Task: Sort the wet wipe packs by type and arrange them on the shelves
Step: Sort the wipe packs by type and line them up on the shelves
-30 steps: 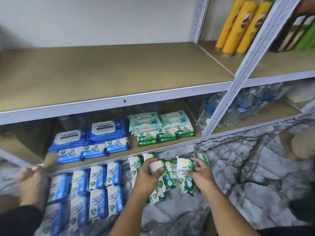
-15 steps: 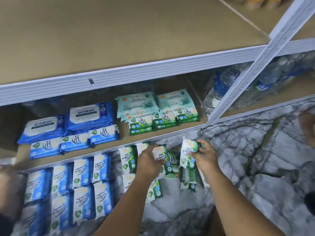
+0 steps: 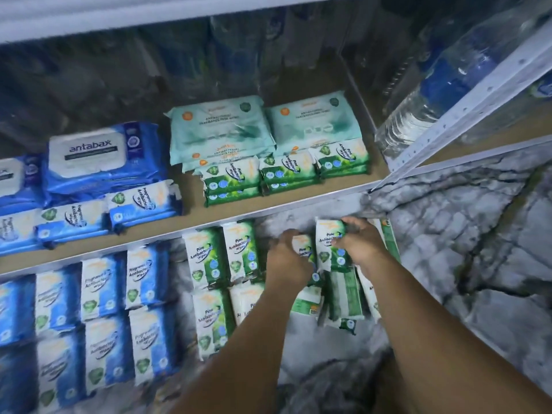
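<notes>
Grey marbled floor (image 3: 478, 249), white metal shelf rail (image 3: 268, 210), tan shelf board (image 3: 192, 204), perforated white upright (image 3: 466, 115), dim light under the shelf above

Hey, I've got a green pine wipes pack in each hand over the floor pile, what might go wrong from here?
The right hand holds an upright pine pack and the left hand a second pack; slick wrap may slip. Lifting them could scatter the loose green pile underneath. The green shelf stacks sit near the edge, so adding more may tip them.
</notes>
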Demonstrator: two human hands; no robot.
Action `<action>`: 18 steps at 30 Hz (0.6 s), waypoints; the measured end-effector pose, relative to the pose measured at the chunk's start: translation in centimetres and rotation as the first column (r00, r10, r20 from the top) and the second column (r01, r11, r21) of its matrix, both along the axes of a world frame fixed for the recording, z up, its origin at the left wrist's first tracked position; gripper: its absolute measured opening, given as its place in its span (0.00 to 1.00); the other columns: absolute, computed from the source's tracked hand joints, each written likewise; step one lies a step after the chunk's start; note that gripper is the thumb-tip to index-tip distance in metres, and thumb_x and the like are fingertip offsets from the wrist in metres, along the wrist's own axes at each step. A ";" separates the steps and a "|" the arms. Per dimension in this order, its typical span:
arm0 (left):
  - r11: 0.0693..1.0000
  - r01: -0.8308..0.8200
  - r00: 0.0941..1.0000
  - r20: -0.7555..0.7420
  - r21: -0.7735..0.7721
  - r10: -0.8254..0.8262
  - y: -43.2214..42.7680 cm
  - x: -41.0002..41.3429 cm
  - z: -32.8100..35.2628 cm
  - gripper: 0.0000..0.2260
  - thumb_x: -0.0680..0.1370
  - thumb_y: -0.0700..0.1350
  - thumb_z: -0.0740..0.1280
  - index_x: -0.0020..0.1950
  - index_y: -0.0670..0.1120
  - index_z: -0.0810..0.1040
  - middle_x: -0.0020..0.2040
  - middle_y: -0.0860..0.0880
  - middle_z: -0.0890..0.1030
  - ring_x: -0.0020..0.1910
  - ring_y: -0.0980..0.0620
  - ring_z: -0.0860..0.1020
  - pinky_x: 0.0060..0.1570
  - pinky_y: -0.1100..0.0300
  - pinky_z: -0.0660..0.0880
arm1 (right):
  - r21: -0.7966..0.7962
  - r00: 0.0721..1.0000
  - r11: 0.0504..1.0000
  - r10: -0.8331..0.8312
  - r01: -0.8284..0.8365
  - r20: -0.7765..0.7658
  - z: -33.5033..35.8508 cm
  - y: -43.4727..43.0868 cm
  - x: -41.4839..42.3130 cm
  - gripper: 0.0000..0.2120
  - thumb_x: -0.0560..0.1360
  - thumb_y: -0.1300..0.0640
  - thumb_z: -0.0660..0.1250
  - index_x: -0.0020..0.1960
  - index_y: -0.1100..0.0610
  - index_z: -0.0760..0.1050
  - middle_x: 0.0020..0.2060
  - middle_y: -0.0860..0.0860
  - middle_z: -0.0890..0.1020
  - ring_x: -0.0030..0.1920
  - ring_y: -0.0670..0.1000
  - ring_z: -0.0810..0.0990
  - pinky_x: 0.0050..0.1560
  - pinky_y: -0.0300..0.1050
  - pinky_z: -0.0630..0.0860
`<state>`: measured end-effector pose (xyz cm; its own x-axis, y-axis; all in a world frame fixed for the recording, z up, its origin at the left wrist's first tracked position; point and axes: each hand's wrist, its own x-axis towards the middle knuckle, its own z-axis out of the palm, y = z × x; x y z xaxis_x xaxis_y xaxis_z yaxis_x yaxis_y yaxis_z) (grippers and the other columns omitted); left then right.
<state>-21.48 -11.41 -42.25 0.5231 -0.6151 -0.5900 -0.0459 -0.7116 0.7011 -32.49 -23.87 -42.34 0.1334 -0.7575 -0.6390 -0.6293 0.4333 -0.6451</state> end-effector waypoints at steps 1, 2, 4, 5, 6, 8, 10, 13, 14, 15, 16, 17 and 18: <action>1.000 -0.006 1.000 -0.004 0.003 0.006 0.5 -0.6 0.0 0.26 0.72 0.35 0.70 0.68 0.52 0.74 0.54 0.44 0.81 0.38 0.48 0.80 0.21 0.70 0.68 | 0.018 0.998 0.999 0.037 -0.036 -0.042 0.1 0.2 -0.3 0.27 0.69 0.72 0.76 0.65 0.55 0.77 0.59 0.54 0.81 0.51 0.53 0.80 0.46 0.42 0.74; 1.000 -0.012 1.000 -0.009 0.003 0.012 1.1 -1.2 0.0 0.25 0.73 0.35 0.69 0.68 0.52 0.74 0.54 0.45 0.81 0.39 0.49 0.80 0.23 0.70 0.69 | 0.038 0.994 0.997 0.065 -0.062 -0.085 0.2 0.3 -0.6 0.27 0.69 0.71 0.76 0.65 0.54 0.77 0.61 0.54 0.80 0.51 0.53 0.80 0.46 0.41 0.74; 1.000 -0.017 1.000 -0.023 -0.017 0.017 2.1 -2.2 -0.1 0.24 0.74 0.36 0.69 0.67 0.53 0.75 0.54 0.47 0.82 0.42 0.48 0.83 0.31 0.64 0.76 | 0.083 0.985 0.992 0.103 -0.092 -0.141 0.3 0.7 -1.1 0.28 0.70 0.71 0.75 0.66 0.54 0.77 0.63 0.55 0.79 0.47 0.51 0.80 0.39 0.39 0.72; 0.999 -0.019 0.999 -0.042 -0.027 0.018 2.4 -2.5 -0.2 0.23 0.74 0.36 0.70 0.66 0.54 0.76 0.53 0.47 0.83 0.43 0.47 0.84 0.36 0.59 0.80 | 0.095 0.982 0.991 0.112 -0.098 -0.152 0.2 0.8 -1.3 0.28 0.70 0.72 0.74 0.66 0.54 0.77 0.63 0.55 0.79 0.46 0.51 0.80 0.37 0.38 0.71; 0.999 -0.036 0.997 -0.075 -0.033 0.034 2.7 -2.5 -0.3 0.23 0.74 0.36 0.71 0.65 0.55 0.76 0.52 0.47 0.84 0.43 0.45 0.84 0.39 0.54 0.82 | 0.100 0.982 0.990 0.111 -0.097 -0.151 0.2 0.9 -1.5 0.28 0.70 0.72 0.74 0.66 0.54 0.78 0.63 0.55 0.79 0.48 0.52 0.80 0.38 0.39 0.72; 0.995 -0.095 0.988 -0.129 -0.036 0.090 3.0 -1.8 -0.3 0.23 0.74 0.37 0.73 0.65 0.58 0.75 0.51 0.47 0.84 0.44 0.42 0.85 0.41 0.50 0.82 | 0.085 0.990 0.994 0.076 -0.066 -0.120 0.1 1.0 -1.5 0.28 0.69 0.72 0.75 0.65 0.52 0.77 0.61 0.54 0.80 0.54 0.55 0.81 0.46 0.43 0.77; 0.986 -0.154 0.984 -0.100 -0.061 0.148 3.0 -0.6 -0.5 0.24 0.75 0.39 0.73 0.65 0.60 0.73 0.54 0.46 0.83 0.47 0.41 0.84 0.42 0.47 0.83 | 0.047 0.999 0.999 0.018 -0.016 -0.040 0.1 1.0 -1.0 0.29 0.69 0.72 0.76 0.64 0.52 0.77 0.58 0.51 0.81 0.53 0.55 0.82 0.48 0.48 0.80; 0.982 -0.170 0.985 -0.003 -0.082 0.170 2.3 1.3 -0.3 0.31 0.73 0.35 0.71 0.71 0.59 0.70 0.60 0.43 0.79 0.50 0.38 0.83 0.40 0.48 0.82 | -0.005 0.997 0.999 -0.040 0.041 0.071 -0.2 0.8 0.3 0.28 0.68 0.73 0.76 0.61 0.51 0.76 0.54 0.51 0.84 0.45 0.46 0.82 0.45 0.45 0.79; 0.985 -0.157 0.987 0.023 -0.075 0.159 1.8 1.7 0.0 0.33 0.73 0.33 0.70 0.72 0.58 0.69 0.62 0.43 0.77 0.53 0.38 0.82 0.41 0.51 0.82 | -0.013 0.995 0.999 -0.042 0.043 0.085 -0.2 0.8 0.8 0.29 0.68 0.73 0.76 0.61 0.51 0.76 0.51 0.49 0.85 0.44 0.44 0.82 0.43 0.43 0.78; 0.988 -0.141 0.988 0.047 -0.067 0.145 1.3 1.9 0.2 0.34 0.72 0.31 0.68 0.73 0.57 0.68 0.64 0.45 0.75 0.56 0.41 0.80 0.41 0.55 0.81 | -0.022 0.995 0.999 -0.039 0.041 0.092 -0.3 0.8 1.4 0.29 0.67 0.73 0.76 0.62 0.50 0.76 0.48 0.47 0.84 0.44 0.43 0.82 0.43 0.42 0.77; 0.990 -0.125 0.989 0.070 -0.065 0.130 1.0 1.9 0.3 0.35 0.72 0.29 0.67 0.74 0.55 0.69 0.65 0.46 0.73 0.59 0.43 0.79 0.42 0.57 0.79 | -0.038 0.995 0.999 -0.027 0.031 0.096 -0.5 0.9 1.8 0.29 0.67 0.73 0.76 0.62 0.50 0.77 0.48 0.47 0.84 0.45 0.44 0.82 0.43 0.41 0.78; 0.991 -0.111 0.989 0.087 -0.067 0.117 0.6 1.9 0.3 0.36 0.71 0.28 0.66 0.74 0.54 0.69 0.65 0.46 0.73 0.59 0.44 0.78 0.42 0.56 0.80 | -0.060 0.995 0.998 -0.009 0.015 0.098 -0.8 0.9 2.2 0.29 0.67 0.72 0.77 0.62 0.49 0.77 0.48 0.47 0.84 0.46 0.45 0.82 0.43 0.41 0.78; 0.993 -0.103 0.990 0.094 -0.064 0.109 0.4 2.0 0.2 0.37 0.70 0.27 0.66 0.75 0.53 0.68 0.65 0.45 0.72 0.58 0.42 0.78 0.42 0.54 0.81 | -0.074 0.995 0.997 0.007 0.000 0.098 -1.1 0.9 2.4 0.29 0.68 0.73 0.76 0.62 0.50 0.77 0.49 0.48 0.84 0.46 0.47 0.82 0.43 0.40 0.78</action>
<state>-19.53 -11.04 -42.04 0.6401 -0.5854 -0.4976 -0.0422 -0.6734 0.7380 -30.05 -22.95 -43.47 0.1951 -0.8019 -0.5647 -0.5628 0.3800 -0.7341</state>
